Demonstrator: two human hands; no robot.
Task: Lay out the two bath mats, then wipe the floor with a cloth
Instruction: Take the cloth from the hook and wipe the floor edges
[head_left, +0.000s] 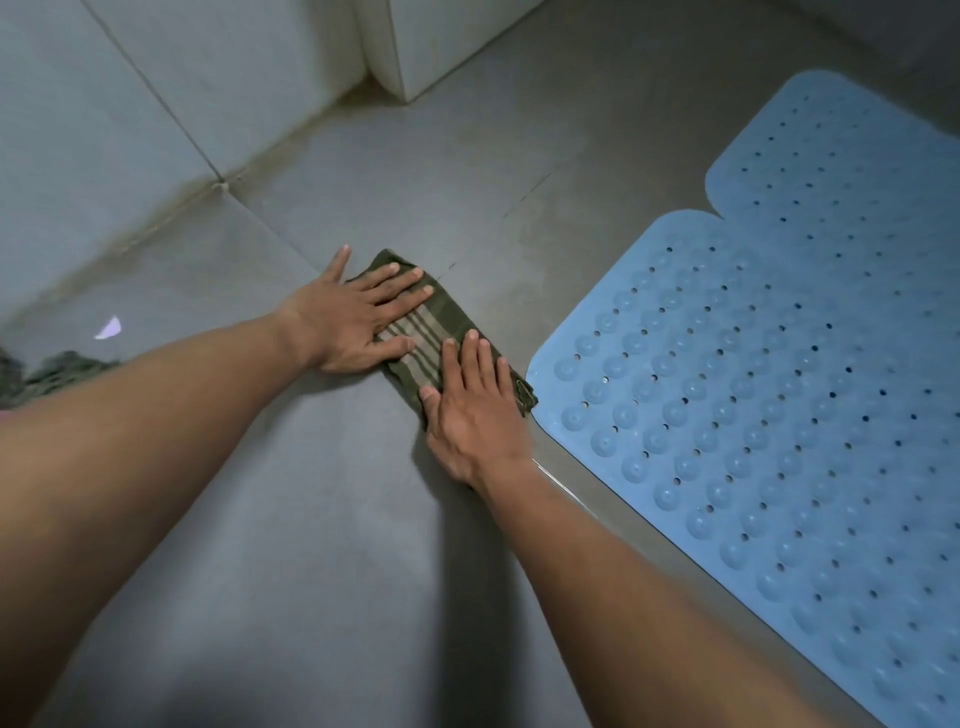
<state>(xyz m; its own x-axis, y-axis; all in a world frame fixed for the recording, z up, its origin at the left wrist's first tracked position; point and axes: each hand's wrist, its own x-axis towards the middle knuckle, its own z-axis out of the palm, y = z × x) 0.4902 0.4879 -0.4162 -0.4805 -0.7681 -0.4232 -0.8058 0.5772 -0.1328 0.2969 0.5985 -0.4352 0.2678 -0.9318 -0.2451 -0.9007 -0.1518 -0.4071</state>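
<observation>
Here left hand (358, 317) and right hand (472, 415), flat, press one cloth (415, 326) beside two mats (753, 415).

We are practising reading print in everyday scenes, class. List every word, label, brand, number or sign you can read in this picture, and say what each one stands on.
No text can be read anywhere.
The striped cloth under the left hand and right hand: stripes only; its corner flap is too small to tell.
The near blue mat and far blue mat: bumps and holes only.
The floor and wall tiles: no writing.
</observation>
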